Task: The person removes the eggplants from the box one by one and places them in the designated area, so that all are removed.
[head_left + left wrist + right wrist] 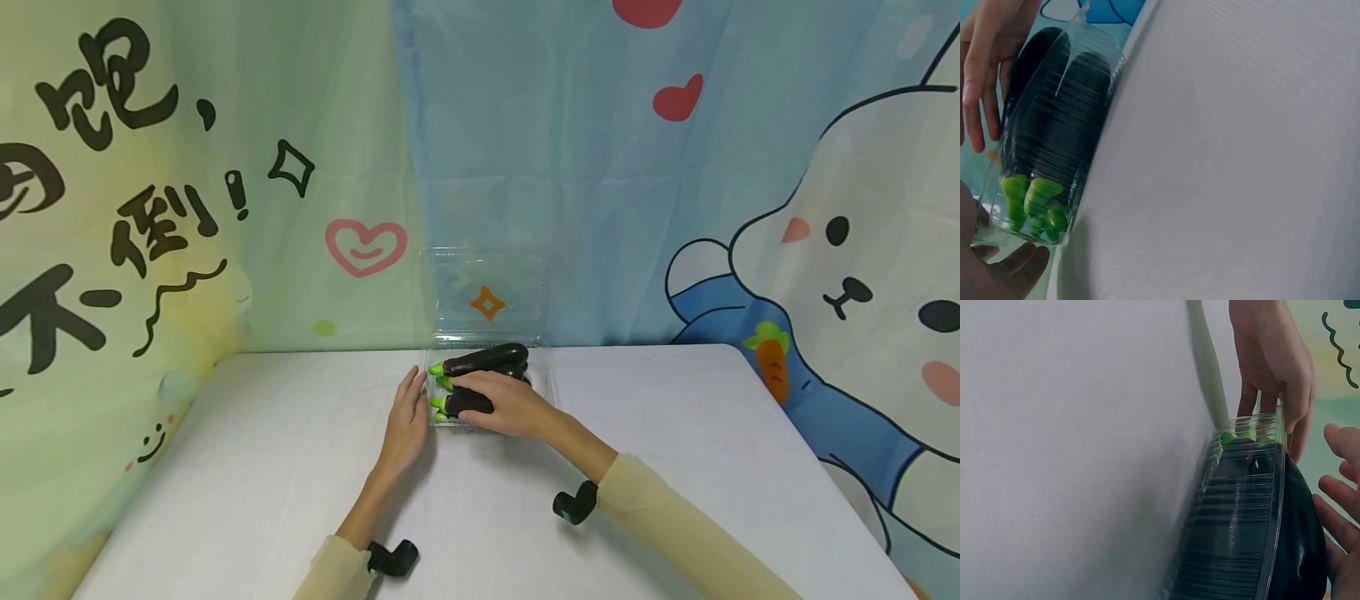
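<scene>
Several dark eggplants (486, 360) with green stem ends lie in a clear plastic clamshell box (542, 400). The box's ribbed wall (1225, 519) shows close up in the right wrist view, with one eggplant rising above its rim. My left hand (407, 425) rests against the box's left end, beside the green stems (1041, 197), its fingers mostly straight. Over the eggplants lies my right hand (510, 404), its loosely extended fingers touching them from above. It partly hides the lower eggplants.
The box's clear lid (487, 292) stands raised behind it, near the printed curtain (480, 150). Both stand at the far edge of the white table (300, 467). A black wrist camera (393, 558) is worn at the left wrist and another (576, 502) at the right.
</scene>
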### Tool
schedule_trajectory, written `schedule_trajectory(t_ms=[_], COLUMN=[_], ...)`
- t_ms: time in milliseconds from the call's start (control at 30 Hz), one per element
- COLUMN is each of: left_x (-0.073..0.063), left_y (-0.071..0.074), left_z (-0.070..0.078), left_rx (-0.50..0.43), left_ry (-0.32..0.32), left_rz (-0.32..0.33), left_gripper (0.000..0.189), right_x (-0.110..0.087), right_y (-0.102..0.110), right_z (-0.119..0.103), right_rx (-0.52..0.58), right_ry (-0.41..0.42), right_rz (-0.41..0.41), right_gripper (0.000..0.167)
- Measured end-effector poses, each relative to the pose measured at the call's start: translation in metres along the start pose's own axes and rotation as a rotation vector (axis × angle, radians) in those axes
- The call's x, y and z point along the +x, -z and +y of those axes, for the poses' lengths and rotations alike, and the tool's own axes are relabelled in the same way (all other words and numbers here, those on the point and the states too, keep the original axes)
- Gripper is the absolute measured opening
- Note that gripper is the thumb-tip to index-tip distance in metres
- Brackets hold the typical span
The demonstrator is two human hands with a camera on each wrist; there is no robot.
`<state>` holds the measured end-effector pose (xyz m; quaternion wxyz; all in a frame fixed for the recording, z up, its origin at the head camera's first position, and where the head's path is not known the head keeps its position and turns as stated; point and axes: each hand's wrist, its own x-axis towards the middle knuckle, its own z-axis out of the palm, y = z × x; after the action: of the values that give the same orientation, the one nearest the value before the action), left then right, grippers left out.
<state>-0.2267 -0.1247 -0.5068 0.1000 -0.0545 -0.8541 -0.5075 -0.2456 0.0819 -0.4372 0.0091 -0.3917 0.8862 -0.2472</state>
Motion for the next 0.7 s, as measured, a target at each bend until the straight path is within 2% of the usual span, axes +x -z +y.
schedule_trajectory(t_ms=[100,333,467,700], left_x=[-0.0002,-0.0011,-0.0014,-0.0004], left_y=[-0.001,-0.0043,-0.0036,-0.0017], left_z=[-0.0005,-0.0015,-0.0002,0.0019], left_rx=[0.003,0.022,-0.001,0.02], left_ry=[-0.002,-0.051,-0.015,0.031], left_rz=[0.004,0.064,0.042,0.021], left_gripper=[0.046,0.045,0.045,0.045], right_x=[0.0005,0.0015,0.0017,0.0021], right_y=[-0.0011,-0.0006,-0.0003,-0.0009], right_z=[0.0007,-0.0009,-0.001,0.0003], right_rx=[-0.01,-0.037,-0.041,-0.046], right_ry=[-0.007,0.004,-0.001,-0.019], right_rz=[0.003,0.006,-0.007,-0.027], right_gripper=[0.055,0.054,0.054,0.055])
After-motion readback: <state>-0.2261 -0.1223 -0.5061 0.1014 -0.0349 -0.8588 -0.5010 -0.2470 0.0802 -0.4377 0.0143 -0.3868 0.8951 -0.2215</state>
